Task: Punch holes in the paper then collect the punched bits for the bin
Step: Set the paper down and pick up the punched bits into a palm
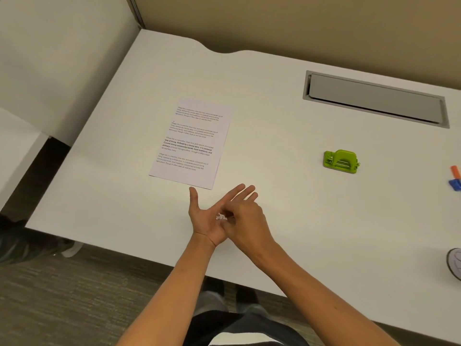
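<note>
Several punched bits (221,217) lay in my flat, spread left hand (208,217) | right hand (245,221) fingertips pinched at them | featherweight, scatter-prone: I judged cupping the palm safest | paper (192,143) beyond on desk (287,136).

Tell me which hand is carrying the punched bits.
The left hand, held flat and palm up, carries the white punched bits. The right hand is curled over it, fingertips at the pile.

White printed paper sheets (190,143) lie flat at frame centre; small green hole punch (341,161) sits right; tiny white punched bits (221,217) rest lower centre.
</note>
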Demonstrator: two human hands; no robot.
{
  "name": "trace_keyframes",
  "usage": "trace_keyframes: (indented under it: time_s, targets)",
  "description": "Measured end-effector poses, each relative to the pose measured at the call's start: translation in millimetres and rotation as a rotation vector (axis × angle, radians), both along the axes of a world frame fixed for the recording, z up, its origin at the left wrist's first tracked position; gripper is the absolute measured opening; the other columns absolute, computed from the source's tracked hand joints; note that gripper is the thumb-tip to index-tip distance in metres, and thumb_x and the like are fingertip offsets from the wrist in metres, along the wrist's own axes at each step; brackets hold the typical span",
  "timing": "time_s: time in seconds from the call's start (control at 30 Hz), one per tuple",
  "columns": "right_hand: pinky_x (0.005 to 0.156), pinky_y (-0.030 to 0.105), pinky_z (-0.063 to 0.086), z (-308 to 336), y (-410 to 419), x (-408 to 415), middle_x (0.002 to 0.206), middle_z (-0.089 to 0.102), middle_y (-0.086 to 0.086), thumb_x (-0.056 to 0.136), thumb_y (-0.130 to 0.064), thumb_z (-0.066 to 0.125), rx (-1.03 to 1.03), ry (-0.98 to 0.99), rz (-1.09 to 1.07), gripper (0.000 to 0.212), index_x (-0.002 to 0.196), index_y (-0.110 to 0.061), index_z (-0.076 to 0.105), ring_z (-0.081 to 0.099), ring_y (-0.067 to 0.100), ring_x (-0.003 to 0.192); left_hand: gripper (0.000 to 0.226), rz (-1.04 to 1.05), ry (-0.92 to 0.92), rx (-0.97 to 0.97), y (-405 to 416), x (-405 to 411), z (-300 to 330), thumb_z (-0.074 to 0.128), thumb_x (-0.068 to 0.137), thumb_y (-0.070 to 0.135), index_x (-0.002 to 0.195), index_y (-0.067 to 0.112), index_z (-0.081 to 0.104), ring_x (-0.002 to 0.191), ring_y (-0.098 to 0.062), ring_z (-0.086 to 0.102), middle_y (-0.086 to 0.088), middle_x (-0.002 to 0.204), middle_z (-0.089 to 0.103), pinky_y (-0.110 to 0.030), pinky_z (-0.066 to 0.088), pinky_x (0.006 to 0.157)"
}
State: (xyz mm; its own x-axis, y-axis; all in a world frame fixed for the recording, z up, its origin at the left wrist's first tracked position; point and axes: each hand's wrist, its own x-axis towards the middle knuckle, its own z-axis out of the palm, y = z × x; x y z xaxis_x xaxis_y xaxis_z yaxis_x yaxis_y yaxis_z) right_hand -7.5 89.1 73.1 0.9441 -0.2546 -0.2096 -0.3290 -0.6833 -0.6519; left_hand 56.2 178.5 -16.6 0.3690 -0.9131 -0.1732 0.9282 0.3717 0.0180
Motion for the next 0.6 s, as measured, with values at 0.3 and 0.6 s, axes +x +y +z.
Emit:
trace_keyframes:
  time_s: [0.3,0.6]
  targets:
    - [0.071,0.015,0.056,-42.6,-69.8,1.6,0.095,0.073,-0.004,0.084,0.004,0.061,0.209,-0.345,-0.409,0.025,0.098,-0.012,0.074,0.071,0.010,0.081,0.120,0.109,0.037,0.009,16.4,12.8,-10.5,0.053,0.074,0.085,0.153,0.000,0.024,0.151,-0.039,0.017,-0.022,0.162,0.020,-0.055,0.009,0.124]
    - [0.085,0.040,0.052,-102.7,-128.3,10.1,0.123,0.062,0.011,0.083,0.012,0.047,-0.319,0.050,-0.058,0.045,0.122,-0.002,0.065,0.052,0.031,0.113,0.122,0.142,0.052,0.052,28.8,11.0,-15.8,0.055,0.073,0.084,0.156,0.005,0.013,0.151,-0.039,0.018,-0.021,0.162,0.021,-0.057,0.006,0.123]
